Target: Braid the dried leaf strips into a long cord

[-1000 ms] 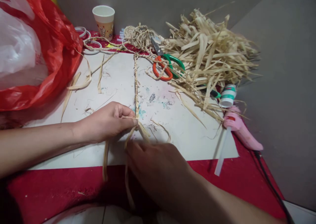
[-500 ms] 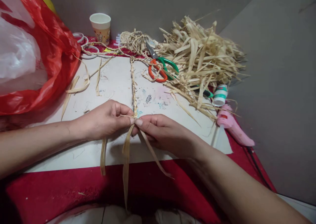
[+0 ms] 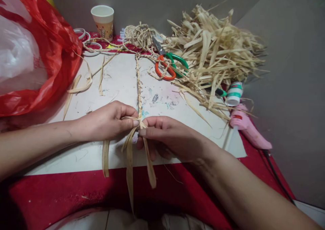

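Two hands (image 3: 109, 121) (image 3: 169, 132) at one braid (image 3: 138, 84) — one cup (image 3: 103, 23) beyond.

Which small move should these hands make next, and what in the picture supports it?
Probably the right hand should fold its strip across the neighbouring one while the left hand steadies the braid: the braid runs down to both hands, and loose strips hang unwoven below.
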`<control>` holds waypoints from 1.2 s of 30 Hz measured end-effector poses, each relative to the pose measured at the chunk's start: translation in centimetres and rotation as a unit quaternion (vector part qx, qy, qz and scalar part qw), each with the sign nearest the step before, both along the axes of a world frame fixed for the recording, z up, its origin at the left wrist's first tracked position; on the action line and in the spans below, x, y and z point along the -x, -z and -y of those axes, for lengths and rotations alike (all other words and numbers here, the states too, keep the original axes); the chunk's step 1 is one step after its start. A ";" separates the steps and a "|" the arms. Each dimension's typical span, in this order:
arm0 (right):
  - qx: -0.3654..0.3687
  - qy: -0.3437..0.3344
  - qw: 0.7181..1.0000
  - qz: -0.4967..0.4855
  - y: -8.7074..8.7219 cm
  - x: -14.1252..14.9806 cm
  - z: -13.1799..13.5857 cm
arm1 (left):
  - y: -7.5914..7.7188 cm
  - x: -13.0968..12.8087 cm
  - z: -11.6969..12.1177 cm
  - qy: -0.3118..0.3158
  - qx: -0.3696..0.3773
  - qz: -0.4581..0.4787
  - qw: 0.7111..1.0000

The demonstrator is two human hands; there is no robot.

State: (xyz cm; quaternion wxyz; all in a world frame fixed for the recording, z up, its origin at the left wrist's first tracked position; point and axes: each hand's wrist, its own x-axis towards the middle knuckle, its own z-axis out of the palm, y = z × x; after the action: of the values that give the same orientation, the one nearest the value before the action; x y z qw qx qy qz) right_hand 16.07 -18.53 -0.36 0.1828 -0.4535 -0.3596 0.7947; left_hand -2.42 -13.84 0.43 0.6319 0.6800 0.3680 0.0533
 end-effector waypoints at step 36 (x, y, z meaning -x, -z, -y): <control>-0.135 0.046 0.986 0.086 0.6 1.6 1.2 | -2.5 -0.5 0.3 0.067 -0.273 -0.155 0.947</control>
State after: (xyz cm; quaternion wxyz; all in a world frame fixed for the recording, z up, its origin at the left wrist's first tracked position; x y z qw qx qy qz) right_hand 14.51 -19.70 -0.93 0.2469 -0.5074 -0.4567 0.6878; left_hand -1.92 -14.17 2.97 0.3593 0.8494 0.3866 0.0037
